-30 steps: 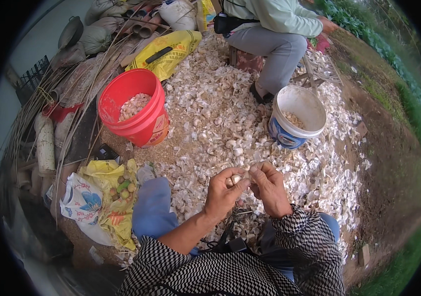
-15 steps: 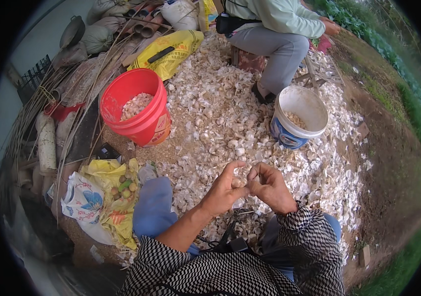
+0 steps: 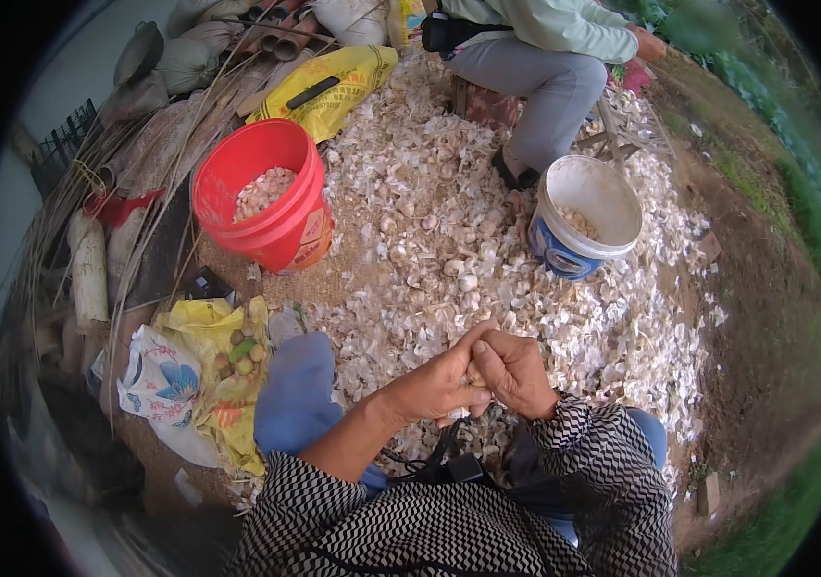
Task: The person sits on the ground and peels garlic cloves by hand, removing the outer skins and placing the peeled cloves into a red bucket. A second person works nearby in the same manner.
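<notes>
My left hand [image 3: 436,387] is curled round some garlic [image 3: 474,375], only partly visible between the fingers. A pale bit shows below the left palm. My right hand [image 3: 518,371] is closed against it, thumb bent down onto the garlic, and the two hands touch. Beneath them spreads a thick layer of garlic skins [image 3: 410,317] with whole bulbs mixed in. Ahead on the left stands a red bucket [image 3: 310,207] holding peeled-looking cloves [image 3: 264,192]. A white and blue bucket [image 3: 564,260] on the right has a few cloves [image 3: 579,223] at its bottom.
A person in grey trousers [image 3: 545,87] sits beyond the white bucket. Left of my knee lie a yellow bag [image 3: 204,337] with round fruit and a white printed bag [image 3: 156,375]. Sticks [image 3: 156,212], sacks and pipes crowd the left. Grass [image 3: 814,221] borders the right.
My hands have come together and moved slightly lower. The right hand's fingers have folded in against the garlic, and the left index finger has bent over toward it.
</notes>
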`<state>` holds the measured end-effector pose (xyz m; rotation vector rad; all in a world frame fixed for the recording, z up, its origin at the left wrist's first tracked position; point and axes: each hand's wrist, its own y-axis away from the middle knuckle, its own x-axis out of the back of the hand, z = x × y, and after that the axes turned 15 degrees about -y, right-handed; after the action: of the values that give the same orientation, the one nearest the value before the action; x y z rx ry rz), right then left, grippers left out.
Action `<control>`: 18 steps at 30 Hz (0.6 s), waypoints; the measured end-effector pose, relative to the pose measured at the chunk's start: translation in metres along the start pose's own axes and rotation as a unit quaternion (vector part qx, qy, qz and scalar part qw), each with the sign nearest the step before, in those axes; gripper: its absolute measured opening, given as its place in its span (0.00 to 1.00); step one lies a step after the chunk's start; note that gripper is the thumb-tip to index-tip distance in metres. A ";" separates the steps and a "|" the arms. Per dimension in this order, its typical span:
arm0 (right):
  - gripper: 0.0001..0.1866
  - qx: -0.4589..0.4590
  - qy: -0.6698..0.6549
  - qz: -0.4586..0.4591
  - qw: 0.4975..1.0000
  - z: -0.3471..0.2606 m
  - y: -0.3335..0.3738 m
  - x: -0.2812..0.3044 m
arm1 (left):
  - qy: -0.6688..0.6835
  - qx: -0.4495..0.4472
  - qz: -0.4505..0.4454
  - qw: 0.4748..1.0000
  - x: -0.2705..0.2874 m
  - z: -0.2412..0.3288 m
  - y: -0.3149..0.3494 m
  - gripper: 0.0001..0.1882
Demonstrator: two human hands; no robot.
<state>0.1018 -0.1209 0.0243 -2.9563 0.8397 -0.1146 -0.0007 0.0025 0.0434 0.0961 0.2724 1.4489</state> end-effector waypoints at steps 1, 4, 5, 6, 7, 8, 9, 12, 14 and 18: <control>0.13 0.012 -0.029 0.005 1.000 -0.002 0.000 0.000 | 0.015 0.006 -0.009 1.000 -0.001 0.003 0.001 0.42; 0.15 -0.025 -0.058 -0.004 0.998 0.002 -0.002 0.002 | 0.031 -0.007 -0.019 0.999 0.001 0.002 0.001 0.40; 0.13 -0.058 -0.126 -0.018 0.990 -0.003 -0.004 0.002 | 0.043 -0.002 0.013 0.999 0.002 0.000 0.000 0.40; 0.12 -0.082 -0.158 -0.030 0.984 -0.007 -0.005 0.001 | 0.056 0.003 0.046 0.997 0.003 -0.005 -0.002 0.40; 0.12 -0.107 -0.190 -0.042 0.975 -0.010 -0.006 0.000 | 0.069 0.008 0.078 0.995 0.003 -0.007 -0.003 0.39; 0.12 -0.131 -0.221 -0.052 0.965 -0.011 -0.008 0.001 | 0.054 0.010 0.096 0.994 0.005 -0.007 -0.005 0.39; 0.11 -0.068 -0.145 -0.059 0.985 0.002 -0.010 0.004 | 0.040 0.013 0.114 0.993 0.006 -0.005 -0.007 0.39; 0.11 -0.076 -0.157 -0.040 0.984 0.003 -0.011 0.005 | -0.094 -0.005 0.144 0.985 0.005 -0.004 -0.007 0.37; 0.11 -0.108 -0.174 -0.038 0.978 -0.004 -0.012 0.006 | -0.180 -0.085 0.150 0.969 0.005 -0.015 -0.011 0.35; 0.10 -0.122 -0.204 -0.004 0.971 -0.016 -0.013 0.001 | -0.042 -0.029 0.116 0.992 0.007 -0.017 -0.010 0.28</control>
<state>0.1077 -0.1107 0.0411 -3.0279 0.8295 0.6189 0.0059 0.0061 0.0236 0.1455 0.1534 1.6781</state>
